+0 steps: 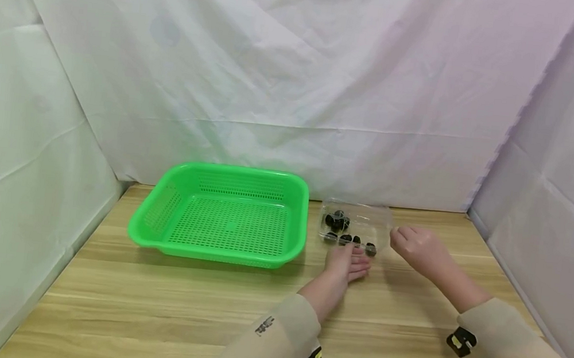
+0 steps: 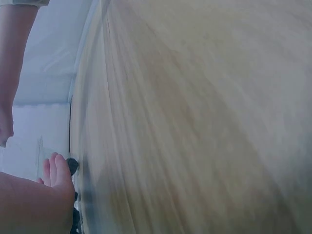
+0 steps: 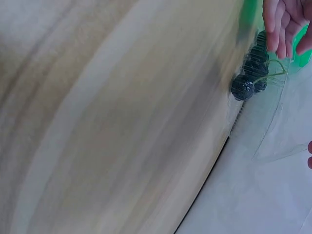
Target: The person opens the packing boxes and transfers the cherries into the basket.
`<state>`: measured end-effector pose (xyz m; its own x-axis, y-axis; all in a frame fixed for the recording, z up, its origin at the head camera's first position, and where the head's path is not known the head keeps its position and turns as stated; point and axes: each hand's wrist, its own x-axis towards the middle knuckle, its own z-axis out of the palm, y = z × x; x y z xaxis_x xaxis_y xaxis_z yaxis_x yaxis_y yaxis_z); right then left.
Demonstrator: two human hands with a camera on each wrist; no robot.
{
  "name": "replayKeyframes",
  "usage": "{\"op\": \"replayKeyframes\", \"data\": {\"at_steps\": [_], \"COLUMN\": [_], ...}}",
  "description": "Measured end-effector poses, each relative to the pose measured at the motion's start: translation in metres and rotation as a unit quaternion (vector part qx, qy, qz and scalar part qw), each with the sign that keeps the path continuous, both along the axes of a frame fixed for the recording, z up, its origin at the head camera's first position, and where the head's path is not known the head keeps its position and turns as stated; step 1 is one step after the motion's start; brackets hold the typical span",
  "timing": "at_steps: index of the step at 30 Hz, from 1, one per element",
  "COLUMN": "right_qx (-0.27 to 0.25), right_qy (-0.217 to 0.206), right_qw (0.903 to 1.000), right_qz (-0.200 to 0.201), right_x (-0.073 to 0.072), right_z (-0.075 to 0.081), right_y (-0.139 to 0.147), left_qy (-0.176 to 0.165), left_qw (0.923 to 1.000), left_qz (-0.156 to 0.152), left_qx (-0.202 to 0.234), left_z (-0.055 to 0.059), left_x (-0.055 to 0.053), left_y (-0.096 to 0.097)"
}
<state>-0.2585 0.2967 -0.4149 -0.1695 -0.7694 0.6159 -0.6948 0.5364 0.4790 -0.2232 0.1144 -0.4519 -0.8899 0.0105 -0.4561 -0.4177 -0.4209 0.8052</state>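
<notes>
A clear plastic container (image 1: pixel 379 219) sits to the right of the green basket. Several dark round fruits (image 1: pixel 337 221) lie in it, some grouped at its left and others along its front side. Thin green stems show on the fruits (image 3: pixel 242 87) in the right wrist view. My left hand (image 1: pixel 345 265) is at the container's front side, its fingers straight and close to the fruits. At the right edge, my right hand (image 1: pixel 417 249) has its fingers curled and pinches the clear plastic; in the right wrist view only its fingertips (image 3: pixel 310 155) show.
A green perforated basket (image 1: pixel 227 257) stands left of the container with no items in it. The wooden table (image 1: pixel 175 312) meets a white cloth (image 1: pixel 275 85) hung behind, with more cloth on both sides.
</notes>
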Motion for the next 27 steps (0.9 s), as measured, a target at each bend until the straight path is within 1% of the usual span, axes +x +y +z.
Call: {"op": "replayKeyframes", "data": {"at_steps": [6,10,14,18,21,27], "right_qx": [-0.019,-0.030,-0.039,-0.044,-0.048,-0.061], "right_qy": [0.005,0.004,-0.020,-0.040,-0.042,-0.033], "right_qw": [0.9998,0.9995,0.9988,0.9976,0.9971,0.9955], "right_qz": [-0.004,-0.010,-0.024,-0.035,-0.042,-0.065], "right_x": [-0.007,-0.012,-0.017,-0.021,-0.023,-0.028], "right_z": [0.006,0.009,0.010,0.011,0.011,0.016], "right_y": [0.005,0.007,0.007,0.007,0.005,0.000], "left_qy": [0.004,0.006,0.015,0.028,0.032,0.027], "left_qw": [1.0000,0.9999,0.9997,0.9992,0.9988,0.9987], "left_qz": [-0.007,-0.009,-0.008,-0.016,-0.023,-0.028], "left_qx": [-0.002,-0.011,-0.019,-0.022,-0.028,-0.033], "left_z": [0.000,-0.001,-0.001,0.000,0.001,0.004], "left_x": [0.001,0.000,-0.001,-0.002,-0.002,-0.004], "left_y": [-0.003,-0.011,-0.020,-0.028,-0.032,-0.034]}}
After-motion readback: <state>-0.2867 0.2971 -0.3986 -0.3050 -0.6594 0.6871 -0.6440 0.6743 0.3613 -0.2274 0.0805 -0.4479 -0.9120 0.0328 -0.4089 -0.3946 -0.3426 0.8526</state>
